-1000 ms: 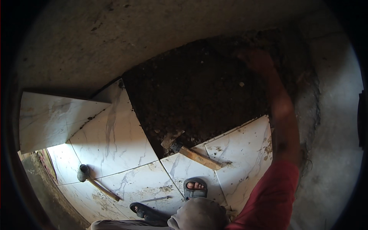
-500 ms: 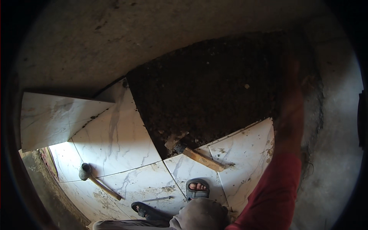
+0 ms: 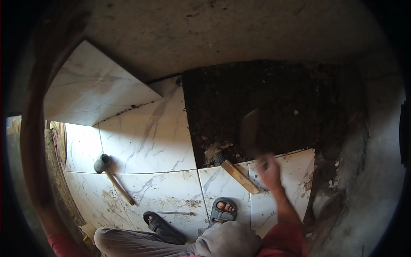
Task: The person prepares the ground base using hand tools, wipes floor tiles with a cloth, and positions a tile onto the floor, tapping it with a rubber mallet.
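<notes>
My right hand [image 3: 269, 171] is closed on the handle of a trowel, its blade [image 3: 249, 130] blurred by motion above the dark mortar bed [image 3: 274, 103]. My left arm reaches up along the left side. My left hand [image 3: 60, 28] is dark and blurred near the upper corner of a loose white marbled tile [image 3: 100, 85], so its fingers cannot be made out. That tile stands tilted over the laid tiles [image 3: 150, 141]. A hammer-like tool with a wooden handle [image 3: 240, 176] lies at the mortar's near edge, its head partly over the mortar.
A mallet [image 3: 102, 163] with a dark head and wooden handle rests on the tiles at left. A thin metal rod [image 3: 175, 213] lies near my sandalled feet [image 3: 224, 210]. A concrete wall [image 3: 214, 34] runs behind the mortar; rough grey floor [image 3: 364, 201] borders the right.
My right hand has come back from the far right of the mortar toward me. My left arm has come into view, and the loose tile now stands at a different tilt. The view has shifted.
</notes>
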A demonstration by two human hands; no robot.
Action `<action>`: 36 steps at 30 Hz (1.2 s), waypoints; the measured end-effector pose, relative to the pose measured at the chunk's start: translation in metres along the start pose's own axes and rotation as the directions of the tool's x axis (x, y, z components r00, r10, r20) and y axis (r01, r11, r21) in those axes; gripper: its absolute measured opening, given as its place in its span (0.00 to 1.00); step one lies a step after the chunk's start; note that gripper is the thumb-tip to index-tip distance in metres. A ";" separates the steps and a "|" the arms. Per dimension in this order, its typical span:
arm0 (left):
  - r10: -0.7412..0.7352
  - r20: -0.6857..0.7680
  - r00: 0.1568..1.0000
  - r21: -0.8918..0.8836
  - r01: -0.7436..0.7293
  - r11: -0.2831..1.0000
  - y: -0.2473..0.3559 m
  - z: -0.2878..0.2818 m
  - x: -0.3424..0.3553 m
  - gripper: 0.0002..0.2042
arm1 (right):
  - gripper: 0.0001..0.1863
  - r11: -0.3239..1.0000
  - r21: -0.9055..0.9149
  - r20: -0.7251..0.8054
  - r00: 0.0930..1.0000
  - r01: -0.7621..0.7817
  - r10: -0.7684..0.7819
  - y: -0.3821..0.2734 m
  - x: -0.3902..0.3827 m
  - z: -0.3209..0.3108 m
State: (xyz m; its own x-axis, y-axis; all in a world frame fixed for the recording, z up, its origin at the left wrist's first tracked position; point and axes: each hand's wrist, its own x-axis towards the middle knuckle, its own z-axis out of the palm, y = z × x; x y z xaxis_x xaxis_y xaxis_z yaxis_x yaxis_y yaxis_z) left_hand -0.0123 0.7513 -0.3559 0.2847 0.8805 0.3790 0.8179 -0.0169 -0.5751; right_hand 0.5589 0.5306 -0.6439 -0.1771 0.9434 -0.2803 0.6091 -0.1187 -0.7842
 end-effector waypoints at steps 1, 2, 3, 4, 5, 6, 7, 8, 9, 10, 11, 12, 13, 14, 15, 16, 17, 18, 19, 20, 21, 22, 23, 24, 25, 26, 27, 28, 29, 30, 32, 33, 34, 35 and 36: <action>0.207 -0.240 0.949 0.115 -0.184 0.976 0.023 -0.016 0.007 0.22 | 0.15 0.999 0.037 0.123 0.992 -0.030 0.026 -0.003 -0.024 0.029; 0.407 -0.442 0.799 0.255 -0.323 0.911 0.038 -0.025 0.010 0.23 | 0.14 0.999 0.046 0.208 0.978 -0.004 -0.006 -0.014 -0.046 0.048; 0.408 -0.453 0.793 0.265 -0.317 0.911 0.036 -0.030 0.012 0.23 | 0.15 0.993 0.036 0.236 0.965 0.110 -0.116 -0.017 -0.066 0.071; 0.473 -0.462 0.750 0.353 -0.333 0.874 0.029 -0.038 0.013 0.24 | 0.16 0.993 0.112 0.371 0.929 -0.033 -0.011 -0.029 -0.085 0.091; 0.516 -0.484 0.707 0.409 -0.338 0.847 0.035 -0.038 0.011 0.25 | 0.15 0.990 0.002 0.318 0.939 0.140 -0.133 -0.027 -0.102 0.112; 0.496 -0.508 0.704 0.397 -0.320 0.860 0.044 -0.036 0.005 0.25 | 0.16 0.971 0.007 0.340 0.913 0.238 -0.227 -0.017 -0.114 0.132; 0.423 -0.417 0.804 0.356 -0.284 0.890 0.050 -0.043 -0.002 0.26 | 0.16 0.974 -0.046 0.434 0.883 0.222 -0.181 -0.031 -0.120 0.140; 0.343 -0.318 0.884 0.315 -0.243 0.917 0.057 -0.053 -0.005 0.27 | 0.16 0.968 -0.060 0.460 0.868 0.242 -0.188 -0.033 -0.129 0.153; 0.339 -0.323 0.884 0.324 -0.234 0.917 0.057 -0.066 -0.006 0.27 | 0.16 0.962 -0.059 0.492 0.846 0.267 -0.205 -0.033 -0.134 0.171; 0.300 -0.217 0.929 0.208 -0.257 0.944 0.056 -0.077 -0.007 0.28 | 0.16 0.958 -0.061 0.488 0.846 0.279 -0.215 -0.032 -0.134 0.185; 0.265 -0.104 0.958 0.069 -0.259 0.963 0.061 -0.083 -0.009 0.30 | 0.17 0.941 -0.095 0.541 0.811 0.325 -0.225 -0.029 -0.137 0.194; 0.253 -0.110 0.961 0.059 -0.248 0.967 0.068 -0.089 -0.009 0.30 | 0.18 0.920 -0.127 0.592 0.772 0.371 -0.230 -0.025 -0.140 0.201; 0.227 -0.050 0.973 -0.004 -0.228 0.974 0.074 -0.097 -0.008 0.32 | 0.18 0.915 -0.135 0.593 0.771 0.379 -0.232 -0.023 -0.141 0.208; 0.204 0.010 0.979 -0.067 -0.202 0.977 0.074 -0.102 -0.008 0.34 | 0.18 0.895 -0.139 0.575 0.770 0.424 -0.275 -0.020 -0.142 0.213; 0.202 0.019 0.979 -0.072 -0.201 0.977 0.073 -0.097 -0.014 0.34 | 0.18 0.879 -0.133 0.563 0.765 0.457 -0.313 -0.026 -0.149 0.215; 0.260 0.024 0.965 -0.103 -0.257 0.961 0.073 -0.090 -0.019 0.35 | 0.18 0.881 -0.158 0.599 0.753 0.447 -0.274 -0.031 -0.150 0.214; 0.326 0.035 0.945 -0.139 -0.319 0.938 0.076 -0.080 -0.031 0.36 | 0.18 0.879 -0.111 0.593 0.740 0.464 -0.316 -0.037 -0.153 0.218; 0.326 0.022 0.945 -0.157 -0.318 0.935 0.086 -0.072 -0.050 0.36 | 0.18 0.882 -0.062 0.574 0.739 0.468 -0.352 -0.035 -0.157 0.225; 0.308 0.027 0.951 -0.241 -0.293 0.925 0.098 -0.064 -0.078 0.31 | 0.17 0.882 -0.012 0.552 0.739 0.471 -0.387 -0.032 -0.160 0.230; 0.291 0.043 0.956 -0.307 -0.265 0.914 0.105 -0.063 -0.109 0.28 | 0.17 0.883 -0.014 0.551 0.740 0.470 -0.385 -0.036 -0.160 0.236; 0.296 0.269 0.917 -0.418 -0.166 0.893 0.120 -0.069 -0.138 0.28 | 0.16 0.823 -0.005 0.484 0.721 0.569 -0.495 -0.034 -0.156 0.233; 0.396 0.266 0.879 -0.481 -0.235 0.845 0.130 -0.054 -0.175 0.27 | 0.15 0.747 0.021 0.415 0.674 0.664 -0.611 -0.038 -0.155 0.237; 0.470 0.265 0.842 -0.581 -0.250 0.775 0.141 -0.053 -0.216 0.25 | 0.14 0.816 0.057 0.306 0.768 0.576 -0.563 -0.050 -0.145 0.222; 0.532 0.324 0.783 -0.664 -0.212 0.717 0.151 -0.052 -0.249 0.24 | 0.17 0.826 -0.028 0.163 0.818 0.563 -0.552 -0.027 -0.133 0.218; 0.584 0.353 0.731 -0.718 -0.188 0.670 0.157 -0.053 -0.281 0.24 | 0.20 0.763 -0.217 0.039 0.787 0.609 -0.616 -0.011 -0.112 0.201; 0.622 0.419 0.661 -0.753 -0.131 0.645 0.156 -0.049 -0.317 0.23 | 0.26 0.811 -0.322 -0.009 0.854 0.489 -0.519 -0.005 -0.099 0.181; 0.645 0.502 0.577 -0.765 -0.053 0.642 0.157 -0.050 -0.342 0.23 | 0.32 0.791 -0.474 -0.090 0.873 0.386 -0.480 -0.001 -0.087 0.156; 0.651 0.559 0.514 -0.767 0.023 0.641 0.153 -0.052 -0.365 0.21 | 0.35 0.768 -0.559 -0.079 0.902 0.312 -0.424 -0.005 -0.077 0.134; 0.645 0.544 0.536 -0.795 0.084 0.601 0.154 -0.053 -0.380 0.20 | 0.34 0.771 -0.611 -0.037 0.966 0.179 -0.254 0.001 -0.071 0.117; 0.617 0.615 0.491 -0.766 0.189 0.614 0.158 -0.056 -0.392 0.19 | 0.33 0.767 -0.624 0.012 0.983 0.149 -0.181 0.003 -0.069 0.110; 0.593 0.651 0.474 -0.752 0.292 0.592 0.166 -0.048 -0.432 0.20 | 0.30 0.767 -0.624 0.094 0.989 0.149 -0.115 0.008 -0.057 0.102; 0.598 0.631 0.494 -0.771 0.316 0.553 0.174 -0.051 -0.444 0.21 | 0.29 0.764 -0.624 0.131 0.986 0.166 -0.108 0.018 -0.053 0.101; 0.581 0.638 0.505 -0.766 0.341 0.545 0.179 -0.046 -0.470 0.22 | 0.27 0.785 -0.601 0.054 0.987 0.153 -0.151 0.018 -0.055 0.110; 0.600 0.636 0.486 -0.766 0.304 0.566 0.181 -0.044 -0.491 0.23 | 0.26 0.811 -0.548 0.061 0.977 0.203 -0.203 0.012 -0.059 0.112; 0.604 0.616 0.506 -0.782 0.298 0.548 0.182 -0.042 -0.511 0.25 | 0.26 0.839 -0.490 0.063 0.970 0.236 -0.236 0.005 -0.064 0.112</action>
State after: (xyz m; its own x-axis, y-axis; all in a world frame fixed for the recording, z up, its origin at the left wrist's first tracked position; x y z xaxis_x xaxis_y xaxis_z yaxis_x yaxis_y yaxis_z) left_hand 0.0121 0.2785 -0.6237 0.3304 0.7267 -0.6023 0.9236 -0.1174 0.3650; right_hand 0.4861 0.4351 -0.6919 -0.3639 0.9235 -0.1216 0.8481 0.2745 -0.4531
